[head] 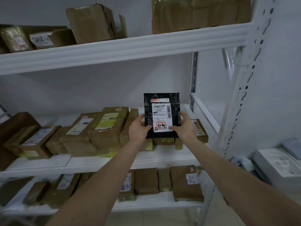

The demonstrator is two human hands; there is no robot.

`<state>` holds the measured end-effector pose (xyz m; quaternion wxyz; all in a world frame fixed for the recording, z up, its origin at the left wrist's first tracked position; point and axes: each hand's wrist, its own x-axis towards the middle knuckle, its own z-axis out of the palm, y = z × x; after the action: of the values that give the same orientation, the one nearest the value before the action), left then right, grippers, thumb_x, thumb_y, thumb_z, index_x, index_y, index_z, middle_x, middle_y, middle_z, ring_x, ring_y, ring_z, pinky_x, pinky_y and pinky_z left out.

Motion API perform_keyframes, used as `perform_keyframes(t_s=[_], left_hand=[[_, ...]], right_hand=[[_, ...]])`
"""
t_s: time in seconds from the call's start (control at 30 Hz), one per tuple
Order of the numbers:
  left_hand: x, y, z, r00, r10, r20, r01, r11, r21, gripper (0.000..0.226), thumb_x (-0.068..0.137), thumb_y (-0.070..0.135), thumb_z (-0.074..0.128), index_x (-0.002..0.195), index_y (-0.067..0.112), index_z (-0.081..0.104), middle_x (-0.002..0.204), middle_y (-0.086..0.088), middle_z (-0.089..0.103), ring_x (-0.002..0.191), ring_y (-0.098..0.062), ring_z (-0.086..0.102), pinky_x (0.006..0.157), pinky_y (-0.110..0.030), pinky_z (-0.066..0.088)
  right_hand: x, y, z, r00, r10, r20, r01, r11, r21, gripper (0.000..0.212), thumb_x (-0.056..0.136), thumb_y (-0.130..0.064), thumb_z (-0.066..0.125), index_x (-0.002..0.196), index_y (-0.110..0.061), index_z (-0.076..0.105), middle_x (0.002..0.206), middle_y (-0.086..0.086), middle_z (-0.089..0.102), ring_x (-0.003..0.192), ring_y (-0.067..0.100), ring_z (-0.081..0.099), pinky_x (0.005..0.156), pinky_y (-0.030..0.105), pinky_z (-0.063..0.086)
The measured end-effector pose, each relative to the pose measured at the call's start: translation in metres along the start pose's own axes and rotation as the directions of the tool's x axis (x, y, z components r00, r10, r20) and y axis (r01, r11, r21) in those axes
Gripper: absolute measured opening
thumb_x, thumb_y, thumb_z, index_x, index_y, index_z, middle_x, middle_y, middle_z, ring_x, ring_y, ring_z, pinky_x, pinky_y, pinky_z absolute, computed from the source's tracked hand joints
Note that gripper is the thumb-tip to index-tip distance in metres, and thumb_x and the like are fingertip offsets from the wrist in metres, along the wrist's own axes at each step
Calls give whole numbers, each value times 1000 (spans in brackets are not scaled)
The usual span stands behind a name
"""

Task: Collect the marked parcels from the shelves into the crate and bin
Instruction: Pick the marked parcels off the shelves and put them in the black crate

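Right, fingers point(141, 117) first: both sets are curled round the lower side edges of the black mailer parcel point(147, 101), thumbs pressed on the front near the bottom corners of its white label point(161, 115), the rest wrapped behind. The left hand point(139, 128) pinches the left edge and the right hand point(184, 128) the right edge, so it's a two-handed grip low down, with the top half standing free.

The parcel is held upright in front of the middle shelf point(97, 160), over the small brown boxes point(163, 141) at that shelf's right end. Whether its bottom edge touches them, I can't tell. Its long axis runs up and down, label facing the person, print the right way up, and the red stamp point(161, 125) at the label's foot.

By the look of it, this is a padded plastic bag: light, soft, a bit floppy, with a glossy skin that could slide under a loose pinch. I'd judge the side edges, right where the hands are, the best hold. What's inside can't be told.

Further out, taped cardboard boxes point(97, 132) crowd the left of the middle shelf. More sit on the shelf above point(130, 46) and the shelf below point(146, 202), and the white perforated upright point(241, 95) stands at the right. Neither crate nor bin is in view.
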<state>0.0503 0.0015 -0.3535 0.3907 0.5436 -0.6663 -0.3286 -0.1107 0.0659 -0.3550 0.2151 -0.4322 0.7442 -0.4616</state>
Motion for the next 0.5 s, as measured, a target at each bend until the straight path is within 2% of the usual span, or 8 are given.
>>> perform_keyframes(t_s=[0.13, 0.3, 0.5], left_hand=[[-13, -2, -12, 1000, 10, -30, -9, 998, 64, 60, 84, 15, 71, 139, 17, 47, 122, -5, 65, 110, -19, 60, 92, -34, 49], [-33, -8, -30, 995, 11, -94, 4, 988, 154, 58, 84, 19, 70, 138, 21, 49, 115, 0, 67, 101, -15, 61, 81, -28, 48], [-61, -28, -58, 981, -63, -185, 105, 969, 225, 60, 82, 32, 71, 137, 22, 48, 118, 2, 66, 103, -19, 64, 80, -34, 54]], right_hand=[[-8, -5, 8, 1000, -21, 22, 22, 1000, -13, 67, 79, -20, 75, 137, -22, 42, 124, 1, 63, 111, 25, 60, 87, 40, 50], [-22, -11, 17, 995, -29, 91, 31, 999, -26, 62, 81, -18, 74, 134, -15, 42, 125, 4, 61, 110, 24, 59, 74, 29, 41], [-45, -16, 46, 981, -78, 180, 80, 997, -2, 69, 79, -18, 76, 137, -16, 36, 125, 5, 62, 111, 25, 60, 82, 36, 47]])
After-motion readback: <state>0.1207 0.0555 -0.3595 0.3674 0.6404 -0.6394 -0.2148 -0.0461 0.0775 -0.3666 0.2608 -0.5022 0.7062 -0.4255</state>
